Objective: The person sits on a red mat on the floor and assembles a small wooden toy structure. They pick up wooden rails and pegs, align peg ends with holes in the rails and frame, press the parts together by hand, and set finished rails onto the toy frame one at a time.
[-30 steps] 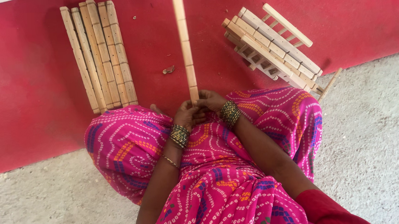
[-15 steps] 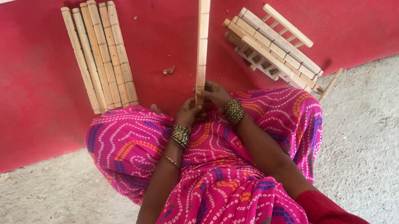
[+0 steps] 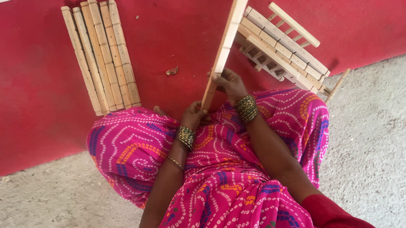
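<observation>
Item, as I see it: one notched wooden slat [image 3: 225, 43], long axis tilted up and right over the red mat [image 3: 27, 114], lower end pinched by my left hand [image 3: 194, 115], right hand [image 3: 229, 82] fingers closed higher up, nearer the assembled rack [image 3: 283, 49].

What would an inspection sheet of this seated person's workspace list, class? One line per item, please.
Surface: red mat laid over grey concrete floor.
Job's things: long wooden slat, tilted, leaning right at its top.
Clutter: row of slats lying flat at left; ladder-like wooden frames stacked at right; small brown scrap.
Grippers: left hand grips the slat's lower end; right hand holds it higher up.
Cables: nothing seen.
Surroundings: pink patterned garment over the lap.
</observation>
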